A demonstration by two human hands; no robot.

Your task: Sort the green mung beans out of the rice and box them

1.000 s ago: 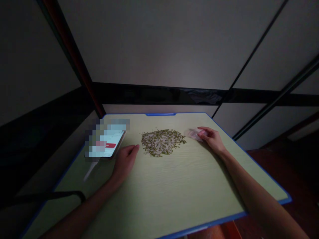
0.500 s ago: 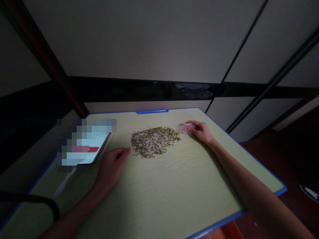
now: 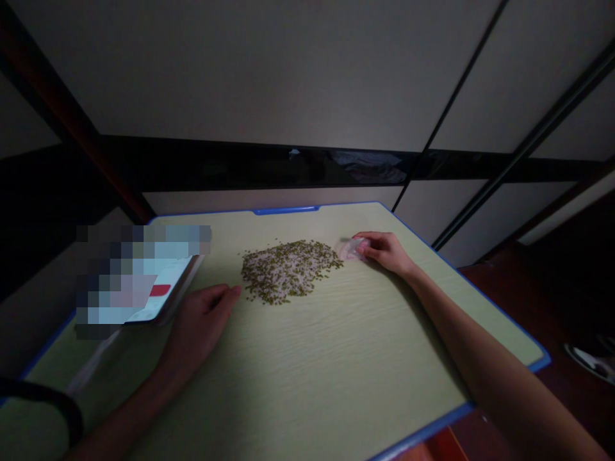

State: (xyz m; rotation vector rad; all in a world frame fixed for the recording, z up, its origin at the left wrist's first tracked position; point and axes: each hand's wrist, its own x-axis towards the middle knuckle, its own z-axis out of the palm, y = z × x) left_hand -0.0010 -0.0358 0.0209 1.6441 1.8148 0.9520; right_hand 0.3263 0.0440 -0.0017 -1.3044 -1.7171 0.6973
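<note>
A loose pile of small green and pale grains (image 3: 291,270), like beans mixed with rice, is spread on the pale table (image 3: 307,365). My left hand (image 3: 202,320) rests on the table at the pile's left edge, fingers curled in and thumb against the forefinger. Whatever may be between its fingertips is hidden or too small to see. At the pile's right edge, my right hand (image 3: 387,251) grips a small clear plastic piece (image 3: 352,248) with a pinkish tint. Whether that piece is a bag or a cup, I cannot tell.
A lit tablet (image 3: 161,282), partly blurred out, leans at the table's left. A dark curved band (image 3: 52,394) is at lower left. Cabinet doors (image 3: 269,77) stand behind the table's blue rim. A shoe (image 3: 589,363) is on the floor at right.
The view has shifted slightly, so the table, tablet and pile sit a little further left. Both hands keep nearly the same pose beside the pile.
</note>
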